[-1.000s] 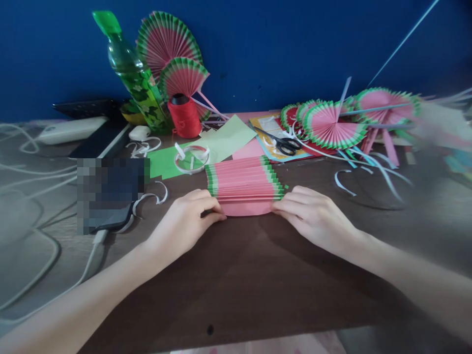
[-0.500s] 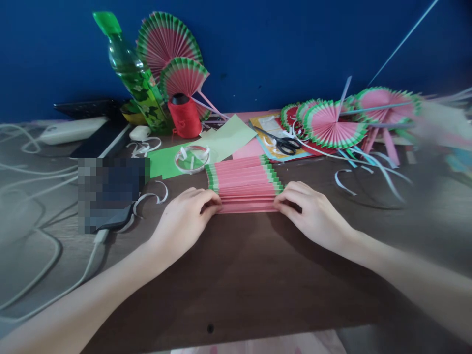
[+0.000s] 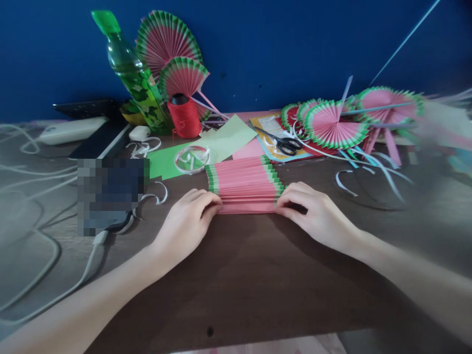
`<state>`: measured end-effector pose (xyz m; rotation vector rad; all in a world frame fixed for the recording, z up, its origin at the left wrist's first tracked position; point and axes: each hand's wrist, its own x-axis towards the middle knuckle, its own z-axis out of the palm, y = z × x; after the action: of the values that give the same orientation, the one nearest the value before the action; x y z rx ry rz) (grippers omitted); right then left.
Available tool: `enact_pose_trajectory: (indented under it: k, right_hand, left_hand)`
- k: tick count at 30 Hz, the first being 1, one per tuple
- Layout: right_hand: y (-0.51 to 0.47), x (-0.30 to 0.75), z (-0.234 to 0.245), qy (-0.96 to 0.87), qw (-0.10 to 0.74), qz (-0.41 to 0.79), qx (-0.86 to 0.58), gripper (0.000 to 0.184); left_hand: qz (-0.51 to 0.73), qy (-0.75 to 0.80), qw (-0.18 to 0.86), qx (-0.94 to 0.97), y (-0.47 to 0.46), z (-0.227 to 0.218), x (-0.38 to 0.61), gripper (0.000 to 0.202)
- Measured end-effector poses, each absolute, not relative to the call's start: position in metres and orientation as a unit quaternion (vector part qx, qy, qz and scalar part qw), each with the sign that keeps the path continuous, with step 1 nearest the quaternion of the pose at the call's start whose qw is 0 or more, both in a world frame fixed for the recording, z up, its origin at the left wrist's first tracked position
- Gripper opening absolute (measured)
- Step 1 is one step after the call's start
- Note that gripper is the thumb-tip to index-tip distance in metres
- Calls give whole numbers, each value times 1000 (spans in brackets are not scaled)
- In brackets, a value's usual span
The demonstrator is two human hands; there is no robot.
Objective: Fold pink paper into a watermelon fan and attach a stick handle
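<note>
A pink sheet of pleated paper (image 3: 245, 182) with green and pale green edges lies on the dark brown table (image 3: 236, 275). My left hand (image 3: 191, 214) pinches its near left corner between thumb and fingers. At the near right corner, my right hand (image 3: 308, 206) grips the same paper in a like pinch. The strip nearest me is flat and plain pink, while the folds behind it stand in narrow ridges. My fingertips cover both near corners.
Behind the paper lie a roll of white tape (image 3: 191, 160), green paper sheets (image 3: 169, 160) and black-handled scissors (image 3: 288, 146). A red thread spool (image 3: 185, 118) and a green bottle (image 3: 129, 69) stand at the back. Finished paper fans (image 3: 335, 125) pile up right. A cabled phone (image 3: 110, 196) lies left.
Almost nothing differs. My right hand has shifted very slightly to the right along the near edge; both hands keep their pinch on the paper.
</note>
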<state>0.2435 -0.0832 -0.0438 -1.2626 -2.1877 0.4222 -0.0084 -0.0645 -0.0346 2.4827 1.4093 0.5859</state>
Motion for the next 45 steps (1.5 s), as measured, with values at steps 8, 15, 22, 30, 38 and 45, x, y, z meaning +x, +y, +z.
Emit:
enact_pose_trajectory:
  k: [8, 15, 22, 30, 38, 45]
  right_hand:
    - [-85, 241, -41, -810, 252, 154, -507, 11]
    - [-86, 236, -41, -783, 238, 125, -561, 14]
    - [-85, 236, -43, -776, 221, 112, -580, 20]
    - [-84, 235, -44, -773, 221, 124, -582, 17]
    - [-85, 235, -47, -776, 249, 78, -574, 14]
    - [-89, 229, -50, -856, 217, 20, -469, 32]
  left_hand:
    - [179, 506, 75, 840, -68, -32, -4, 11]
    - [149, 482, -43, 862, -70, -37, 0, 14]
    - [122, 474, -103, 866, -71, -41, 2, 16]
    - [94, 453, -132, 877, -71, -38, 2, 17]
    - [97, 342, -184, 917, -71, -32, 5, 21]
    - [71, 274, -211, 936, -84, -29, 8, 22]
